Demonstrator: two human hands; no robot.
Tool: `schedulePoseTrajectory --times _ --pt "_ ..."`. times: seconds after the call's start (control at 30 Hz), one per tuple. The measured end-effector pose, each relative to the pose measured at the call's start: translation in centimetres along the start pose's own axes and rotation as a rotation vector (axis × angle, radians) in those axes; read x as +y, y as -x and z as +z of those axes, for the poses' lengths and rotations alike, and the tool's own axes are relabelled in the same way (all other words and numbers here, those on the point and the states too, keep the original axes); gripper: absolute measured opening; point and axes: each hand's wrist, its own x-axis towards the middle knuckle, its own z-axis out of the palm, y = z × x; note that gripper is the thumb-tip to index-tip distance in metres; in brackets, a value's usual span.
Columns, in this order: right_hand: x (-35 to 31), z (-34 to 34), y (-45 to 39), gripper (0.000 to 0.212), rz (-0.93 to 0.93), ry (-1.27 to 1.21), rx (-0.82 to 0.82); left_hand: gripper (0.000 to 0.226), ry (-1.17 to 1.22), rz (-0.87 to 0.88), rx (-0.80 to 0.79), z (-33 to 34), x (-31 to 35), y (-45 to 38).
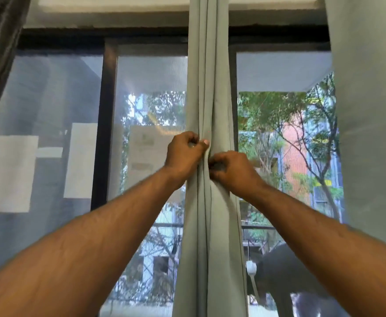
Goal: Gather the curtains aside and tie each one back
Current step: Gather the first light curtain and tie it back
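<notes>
- Curtain [208,88], grey-green, hangs bunched into a narrow column down the middle of the window [146,133], over the dark upright of the frame; glass shows on both sides of it.
- Left hand [184,152] has its fingers curled round the left side of the bunch, thumb pressed across the front folds.
- Right hand [232,170], just below and touching the bunch from the right, is curled and pinching the folds. Whether it also holds a tie I cannot tell; none is plainly visible.
- Risk: the outer right fold looks loose below the hands, so in my judgement it could slip free when either hand lets go.
- Risk: both hands are occupied, and reaching for a tie means holding one-handed, so the bunch may spread.
- Risk: pulling down hard could strain the hanging at the top, which is out of view.
- Second pale curtain [370,110] at the right edge is not yet tied.
</notes>
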Motion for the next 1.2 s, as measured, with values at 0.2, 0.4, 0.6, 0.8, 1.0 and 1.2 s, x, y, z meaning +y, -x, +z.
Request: schedulePoseTrajectory --times 0.2,0.4,0.6,0.8,1.0,1.2 --pt "2.5 -1.5 3.5 0.023 0.185 0.534 -0.044 0.015 0.007 0.018 0.138 -3.3 0.2 1.9" --pt "-3.6 1.3 3.1 0.027 0.119 -0.144 0.115 0.01 0.105 0.041 0.104 -2.8 1.0 4.5" --pt "-3.8 3.4 5.1 0.027 0.198 -0.379 0.189 0.011 0.179 -0.037 -0.009 -3.4 -1.3 7.7" --pt "-3.4 3.9 7.4 0.011 0.3 -0.338 0.346 0.01 0.051 0.02 0.11 -5.9 -1.9 7.5" --pt "-4.0 4.7 9.5 0.016 0.341 -0.188 0.379 0.006 -0.021 -0.098 0.206 -6.3 -3.3 9.5" --pt "-3.9 8.6 12.2 0.028 0.527 0.091 0.187 0.044 -0.269 -0.093 -0.051 -1.9 -5.0 14.8"
